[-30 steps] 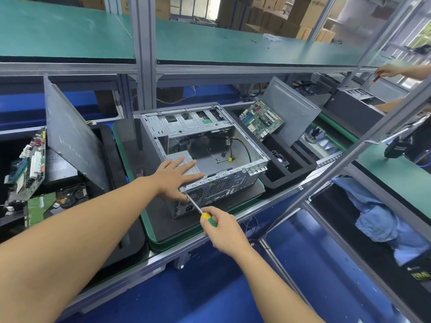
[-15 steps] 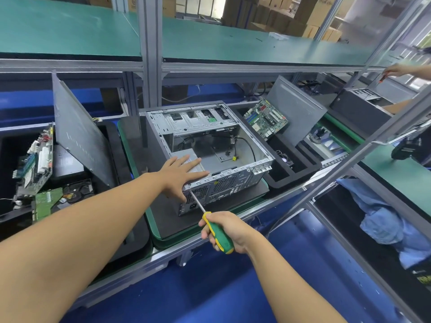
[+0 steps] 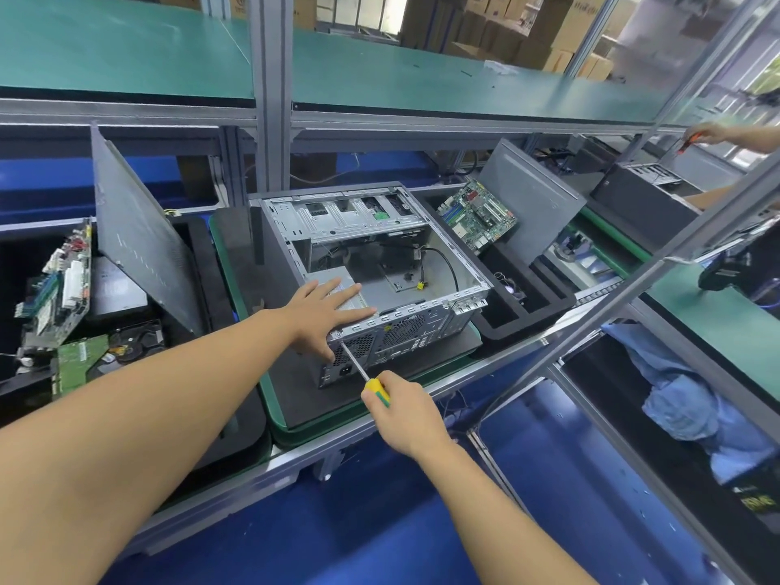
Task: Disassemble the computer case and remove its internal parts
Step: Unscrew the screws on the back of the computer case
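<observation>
An open grey computer case (image 3: 426,247) lies on its side on a dark mat, its rear panel facing me. Inside, a silver power supply (image 3: 350,285) sits at the near left corner, with loose black cables on the case floor. My left hand (image 3: 325,314) rests flat on the power supply and the case's near corner, fingers straight. My right hand (image 3: 401,407) grips a yellow and green screwdriver (image 3: 373,388), whose shaft tip touches the upper left of the rear panel.
A green motherboard (image 3: 477,215) and a grey side panel (image 3: 532,196) lean in the black foam tray (image 3: 527,318) on the right. Another panel (image 3: 139,242), boards and a hard drive (image 3: 131,344) fill the left tray. Another person's hands work on a case (image 3: 641,192) at far right.
My right hand has moved the screwdriver back up to the rear panel, so its tip now touches near the top left corner. My left hand stays on the power supply.
</observation>
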Motion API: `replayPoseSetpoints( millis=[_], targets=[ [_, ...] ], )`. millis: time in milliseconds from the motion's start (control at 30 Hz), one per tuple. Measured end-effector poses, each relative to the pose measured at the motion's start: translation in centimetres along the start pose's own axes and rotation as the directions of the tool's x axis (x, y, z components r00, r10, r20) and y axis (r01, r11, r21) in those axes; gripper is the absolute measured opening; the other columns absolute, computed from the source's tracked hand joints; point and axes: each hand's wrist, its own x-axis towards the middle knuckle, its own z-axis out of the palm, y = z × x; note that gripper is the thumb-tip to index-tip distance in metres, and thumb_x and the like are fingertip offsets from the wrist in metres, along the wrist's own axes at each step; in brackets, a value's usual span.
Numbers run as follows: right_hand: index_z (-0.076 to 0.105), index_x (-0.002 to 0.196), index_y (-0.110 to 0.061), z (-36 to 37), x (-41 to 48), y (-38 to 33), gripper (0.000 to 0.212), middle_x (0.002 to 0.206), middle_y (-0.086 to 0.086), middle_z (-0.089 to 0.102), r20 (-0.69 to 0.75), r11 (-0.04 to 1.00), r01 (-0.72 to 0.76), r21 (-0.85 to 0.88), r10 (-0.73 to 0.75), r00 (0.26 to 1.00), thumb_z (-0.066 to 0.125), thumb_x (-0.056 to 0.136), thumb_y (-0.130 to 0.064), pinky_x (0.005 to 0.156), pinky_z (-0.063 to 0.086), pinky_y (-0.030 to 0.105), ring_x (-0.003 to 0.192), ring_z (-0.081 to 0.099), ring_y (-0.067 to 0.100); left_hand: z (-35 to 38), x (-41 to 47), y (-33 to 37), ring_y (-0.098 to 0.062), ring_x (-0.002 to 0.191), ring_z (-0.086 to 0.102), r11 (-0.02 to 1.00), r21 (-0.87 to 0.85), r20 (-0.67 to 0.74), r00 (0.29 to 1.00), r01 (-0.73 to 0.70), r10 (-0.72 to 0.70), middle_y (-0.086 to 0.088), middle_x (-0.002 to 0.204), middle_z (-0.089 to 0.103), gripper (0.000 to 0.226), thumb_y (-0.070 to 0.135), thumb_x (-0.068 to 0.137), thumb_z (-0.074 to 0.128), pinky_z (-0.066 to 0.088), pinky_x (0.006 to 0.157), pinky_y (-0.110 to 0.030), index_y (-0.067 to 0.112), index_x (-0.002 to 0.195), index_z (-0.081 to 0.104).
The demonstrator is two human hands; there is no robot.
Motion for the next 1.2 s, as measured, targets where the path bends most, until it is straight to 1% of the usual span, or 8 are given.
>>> replayPoseSetpoints(
  millis=[300,600,733,800,867,967,1033,1200],
  targets=[
    [0.065,0.103,-0.006,-1.2,0.7,0.0,0.038,0.067,0.005,0.064,0.532,0.550,-0.502,0.667,0.121,0.838,0.043,0.103,-0.036,0.049,0.044,0.026,0.051,0.052,0.015,-0.3,-0.2,0.1,-0.029,0.152,-0.015,1.000,0.003,0.010,1.000,0.004,-0.004,0.003,0.164,-0.023,0.109,0.057,0.080,0.071,-0.005,0.121,-0.051,0.054,0.151,-0.012],
    [0.063,0.101,-0.008,-0.9,-0.1,0.5,0.031,0.063,0.000,0.056,0.393,0.598,-0.341,0.725,0.047,0.918,0.048,0.105,-0.035,0.054,0.054,0.031,0.054,0.054,0.015,-0.1,0.0,0.0,-0.030,0.152,-0.015,1.000,0.002,0.018,1.000,0.008,-0.008,0.003,0.164,-0.023,0.109,0.057,0.081,0.071,-0.003,0.121,-0.053,0.054,0.151,-0.012],
    [0.054,0.091,-0.012,-0.2,-0.6,-0.2,0.033,0.072,0.006,0.058,0.116,0.948,-0.100,0.301,0.068,0.991,0.047,0.103,-0.042,0.053,0.053,0.037,0.060,0.062,0.024,-0.1,0.2,0.0,-0.031,0.152,-0.015,1.000,0.016,0.016,1.000,-0.002,0.002,0.002,0.164,-0.024,0.109,0.057,0.081,0.070,-0.004,0.120,-0.053,0.053,0.150,-0.014],
    [0.053,0.097,-0.014,0.2,-0.7,0.0,0.031,0.086,0.009,0.065,-0.027,0.996,0.035,-0.086,-0.038,0.999,0.044,0.103,-0.044,0.063,0.046,0.040,0.078,0.062,0.033,0.0,0.2,-0.1,-0.031,0.152,-0.015,1.000,0.017,0.015,1.000,0.002,-0.002,0.002,0.164,-0.023,0.110,0.057,0.081,0.071,-0.004,0.120,-0.053,0.053,0.150,-0.014],
    [0.053,0.101,-0.014,0.2,-0.7,0.0,0.031,0.091,0.009,0.066,-0.067,0.988,0.059,-0.144,-0.070,0.995,0.045,0.102,-0.044,0.065,0.044,0.040,0.082,0.061,0.034,0.1,0.2,-0.2,-0.031,0.152,-0.015,1.000,0.013,0.010,1.000,0.006,-0.006,0.002,0.164,-0.023,0.110,0.057,0.080,0.071,-0.004,0.120,-0.053,0.054,0.150,-0.014],
    [0.056,0.086,-0.012,-0.4,0.0,-0.4,0.035,0.072,0.005,0.058,0.069,0.954,-0.125,0.274,0.111,0.991,0.049,0.095,-0.045,0.053,0.044,0.037,0.061,0.052,0.027,0.2,0.2,-0.2,-0.031,0.152,-0.015,1.000,0.012,0.008,1.000,0.003,-0.003,0.003,0.164,-0.022,0.110,0.057,0.080,0.072,-0.004,0.120,-0.054,0.054,0.150,-0.013],
    [0.063,0.086,-0.010,-0.7,0.4,-0.6,0.035,0.064,0.005,0.056,0.285,0.767,-0.345,0.541,0.219,0.933,0.047,0.092,-0.041,0.044,0.038,0.028,0.050,0.046,0.021,0.2,0.2,-0.2,-0.031,0.152,-0.014,1.000,0.015,0.006,1.000,0.001,-0.002,0.002,0.165,-0.022,0.110,0.057,0.080,0.072,-0.004,0.120,-0.054,0.054,0.151,-0.012],
    [0.068,0.100,-0.008,-1.3,0.6,-0.1,0.036,0.065,0.003,0.059,0.521,0.579,-0.496,0.647,0.140,0.842,0.041,0.100,-0.032,0.047,0.043,0.025,0.050,0.049,0.014,0.1,0.2,-0.2,-0.031,0.152,-0.015,1.000,0.014,0.006,1.000,0.000,0.000,0.002,0.164,-0.022,0.110,0.059,0.080,0.071,-0.004,0.120,-0.053,0.053,0.151,-0.013]
  ],
)
